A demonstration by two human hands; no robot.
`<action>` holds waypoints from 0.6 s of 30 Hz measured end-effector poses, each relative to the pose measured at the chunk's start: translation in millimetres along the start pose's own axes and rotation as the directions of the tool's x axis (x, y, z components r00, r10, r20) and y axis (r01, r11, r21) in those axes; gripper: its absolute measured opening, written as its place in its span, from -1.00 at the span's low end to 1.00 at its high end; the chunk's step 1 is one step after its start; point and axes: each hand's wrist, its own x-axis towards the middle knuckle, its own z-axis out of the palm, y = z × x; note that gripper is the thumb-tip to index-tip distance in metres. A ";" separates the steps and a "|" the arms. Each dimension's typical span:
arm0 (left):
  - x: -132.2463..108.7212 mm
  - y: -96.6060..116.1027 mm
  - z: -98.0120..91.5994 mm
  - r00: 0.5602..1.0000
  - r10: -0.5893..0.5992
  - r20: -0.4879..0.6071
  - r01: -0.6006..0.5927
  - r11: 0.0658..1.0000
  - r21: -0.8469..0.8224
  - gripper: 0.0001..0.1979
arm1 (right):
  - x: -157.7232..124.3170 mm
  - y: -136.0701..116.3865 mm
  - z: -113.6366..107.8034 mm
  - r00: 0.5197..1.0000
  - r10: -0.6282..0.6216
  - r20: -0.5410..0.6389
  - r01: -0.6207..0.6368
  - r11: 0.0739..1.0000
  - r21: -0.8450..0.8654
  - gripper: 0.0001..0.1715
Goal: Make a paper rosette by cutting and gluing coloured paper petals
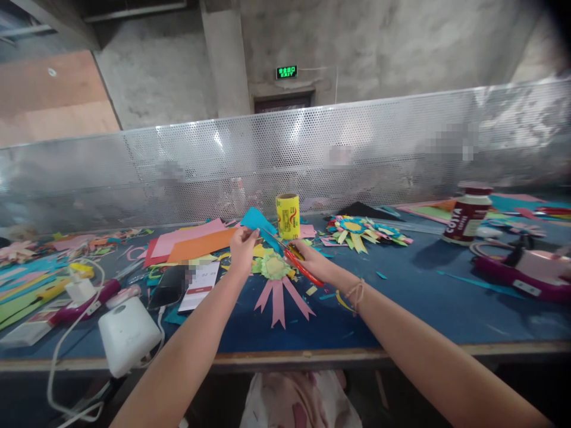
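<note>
- Left hand (243, 245) pinches thin blue paper (253, 219), which juts beyond its fingertips, angular and flat
- Right hand (311, 261) grips red-handled scissors (308, 273), metal blades meeting the paper between both hands
- Just below lies a ruffled pale-green rosette (272, 266) with notched pink tails (277, 300)
- Glossy yellow cylindrical roll (288, 219) stands behind
</note>
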 end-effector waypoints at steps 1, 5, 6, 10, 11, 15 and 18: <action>0.2 0.7 0.2 1.000 -0.007 0.001 0.007 1.000 -0.010 -0.72 | -0.2 -0.8 0.1 1.000 0.003 0.006 -0.003 1.000 0.002 -0.54; -0.4 3.9 1.6 0.999 -0.036 0.004 0.036 0.998 -0.060 -0.71 | -1.2 -5.2 0.4 1.000 -0.002 0.011 0.002 1.000 -0.018 -0.56; -0.7 4.4 2.0 0.999 -0.040 0.007 0.041 0.997 -0.072 -0.71 | -1.5 -6.1 0.5 1.000 -0.004 0.012 0.005 1.000 -0.024 -0.57; -2.2 4.3 2.6 0.997 -0.060 0.040 0.063 0.995 -0.083 -0.71 | -1.6 -6.0 2.1 1.000 -0.017 0.009 0.017 0.999 -0.034 -0.59; -2.5 4.2 2.7 0.997 -0.065 0.050 0.069 0.994 -0.080 -0.71 | -1.5 -5.2 2.7 1.000 -0.022 0.002 0.022 0.999 -0.037 -0.59; -3.4 5.0 3.2 0.995 -0.073 0.067 0.079 0.993 -0.085 -0.71 | -0.8 -2.0 4.5 0.998 -0.057 -0.020 0.056 0.997 -0.062 -0.58; -3.6 6.5 3.8 0.996 -0.066 0.059 0.071 0.993 -0.092 -0.71 | -1.1 -1.5 5.6 0.997 -0.072 -0.031 0.069 0.993 -0.096 -0.57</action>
